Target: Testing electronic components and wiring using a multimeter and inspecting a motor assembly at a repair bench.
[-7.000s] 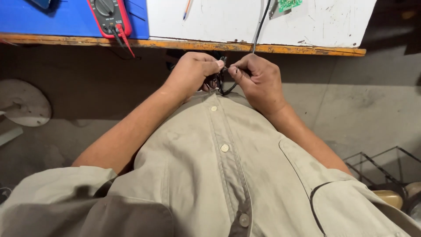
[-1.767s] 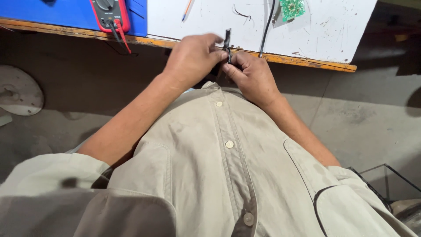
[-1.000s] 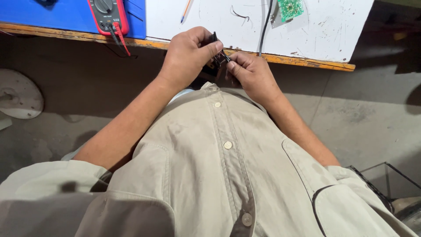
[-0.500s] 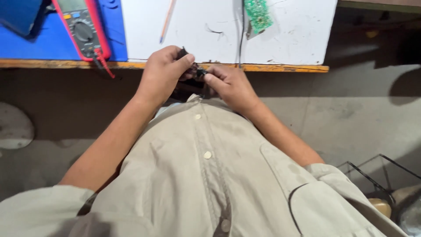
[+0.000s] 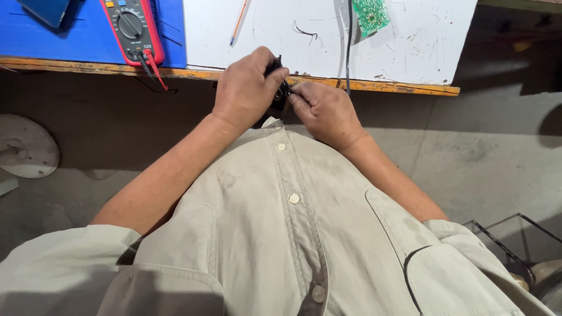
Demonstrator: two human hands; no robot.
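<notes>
My left hand (image 5: 246, 88) and my right hand (image 5: 325, 111) meet close to my chest, just below the workbench's wooden edge (image 5: 386, 88). Between them sits a small black part (image 5: 279, 93), mostly hidden by my fingers. The left hand wraps over it from the left, and the right hand's fingertips pinch it from the right. What the black part is cannot be made out. My beige buttoned shirt (image 5: 293, 234) fills the lower half of the view.
On the bench lie a red multimeter (image 5: 130, 26) on a blue mat (image 5: 70, 35), a pencil (image 5: 239, 23), a green circuit board (image 5: 370, 14), a black cable (image 5: 349, 41) and a white sheet (image 5: 410, 41). A round disc (image 5: 26, 146) and a wire basket (image 5: 515, 246) rest on the concrete floor.
Both hands have stayed joined on the black part, rising from below the bench edge toward it. The view has shifted, bringing more of the bench top into sight.
</notes>
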